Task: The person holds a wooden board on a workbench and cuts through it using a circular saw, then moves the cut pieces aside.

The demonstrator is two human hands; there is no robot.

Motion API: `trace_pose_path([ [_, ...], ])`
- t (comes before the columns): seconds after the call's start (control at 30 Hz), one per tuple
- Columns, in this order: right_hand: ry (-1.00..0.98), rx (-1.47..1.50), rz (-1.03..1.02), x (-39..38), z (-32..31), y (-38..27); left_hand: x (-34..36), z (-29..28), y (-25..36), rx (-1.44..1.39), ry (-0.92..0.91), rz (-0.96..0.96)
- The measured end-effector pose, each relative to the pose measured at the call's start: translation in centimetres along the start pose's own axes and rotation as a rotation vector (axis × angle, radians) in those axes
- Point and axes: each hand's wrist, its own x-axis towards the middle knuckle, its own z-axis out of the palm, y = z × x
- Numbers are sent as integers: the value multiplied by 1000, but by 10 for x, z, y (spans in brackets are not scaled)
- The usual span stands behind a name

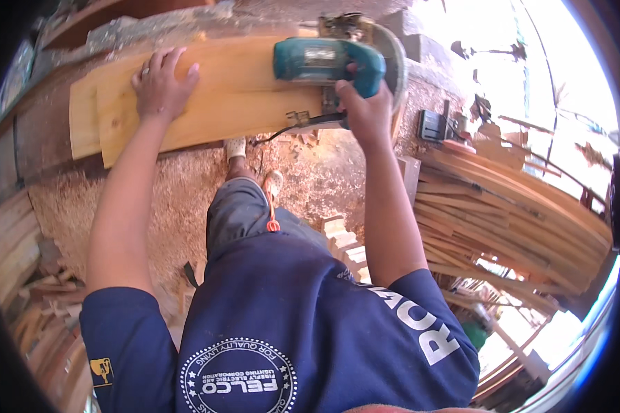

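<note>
My left hand [160, 86] rests spread on the upper of two light-wood boards [241, 76], which lie stacked crosswise in front of me. At the boards' right end sits a teal circular power saw [311, 60], with my right hand [362, 107] wrapped round its rear handle. A black cord [277, 135] runs from the saw over the near edge and hangs below. The saw's blade and the cut are hidden.
My legs and feet stand in wood shavings [89, 220] below the boards. Long timber pieces [503, 220] are piled at right, near a dark rectangular object [430, 125]. More planks [10, 241] lie at left. A concrete ledge [417, 48] is beyond the saw.
</note>
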Motion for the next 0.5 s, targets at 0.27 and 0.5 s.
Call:
trace_pose_path([
  [0.27, 31, -23, 193, -106, -52, 16, 2, 1, 3, -32, -13, 17],
  [0.5, 174, -278, 233, -205, -136, -10, -8, 0, 9, -77, 91, 54],
])
